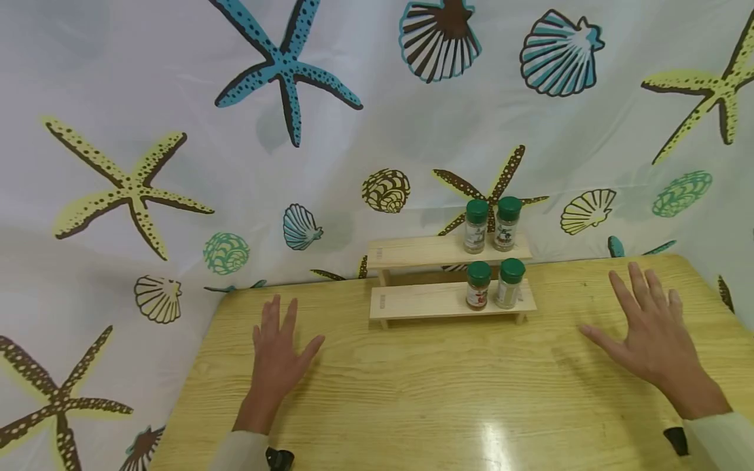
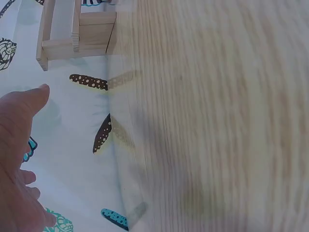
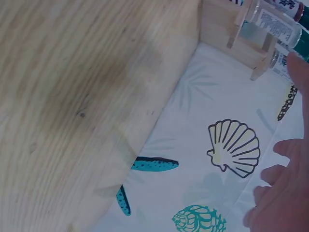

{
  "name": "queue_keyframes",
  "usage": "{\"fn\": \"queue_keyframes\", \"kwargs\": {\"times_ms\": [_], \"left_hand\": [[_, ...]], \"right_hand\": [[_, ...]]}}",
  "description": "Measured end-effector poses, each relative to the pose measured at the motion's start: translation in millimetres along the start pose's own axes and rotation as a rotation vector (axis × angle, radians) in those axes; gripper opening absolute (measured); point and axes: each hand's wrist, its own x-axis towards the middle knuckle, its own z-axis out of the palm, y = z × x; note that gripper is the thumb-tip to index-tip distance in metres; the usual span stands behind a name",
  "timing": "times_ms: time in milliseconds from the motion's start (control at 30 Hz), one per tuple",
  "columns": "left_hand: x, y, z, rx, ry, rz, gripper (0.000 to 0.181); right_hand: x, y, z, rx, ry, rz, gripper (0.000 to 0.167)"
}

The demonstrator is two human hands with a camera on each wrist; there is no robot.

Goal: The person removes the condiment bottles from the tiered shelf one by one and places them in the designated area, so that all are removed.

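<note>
The left hand (image 1: 278, 356) and right hand (image 1: 656, 337) spread their fingers wide over the surface (image 1: 424, 373), each holding nothing, well apart from the wooden rack (image 1: 412, 252). On its lower step (image 1: 421, 302), toward the right end, stand two green-capped front jars (image 1: 478, 291); a sideways brush by the right hand could topple them off the narrow ledge. They obstruct a straight reach to the two rear jars (image 1: 506, 229) above, which a shove might tip toward the patterned cloth (image 1: 365, 124) behind.

wdn table (image 1: 400, 386) w/ 2-tier rack (image 1: 421, 301), 4 grn-lidded jars (image 1: 478, 286) on it
</note>
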Motion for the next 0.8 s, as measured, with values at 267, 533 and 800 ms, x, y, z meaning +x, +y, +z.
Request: {"fn": "queue_keyframes", "kwargs": {"times_ms": [267, 533, 800], "left_hand": [[14.6, 12.1, 6.0, -0.223, -0.069, -0.041, 0.079], [33.3, 17.5, 11.9, -0.436, -0.240, -0.107, 0.074], [51.0, 19.7, 22.3, -0.738, -0.307, -0.249, 0.063]], "right_hand": [[5.3, -3.9, -9.0, 0.115, 0.000, -0.035, 0.098], [16.9, -9.9, -17.7, 0.215, -0.063, 0.002, 0.097], [36.3, -17.0, -18.5, 0.290, -0.048, -0.024, 0.088]]}}
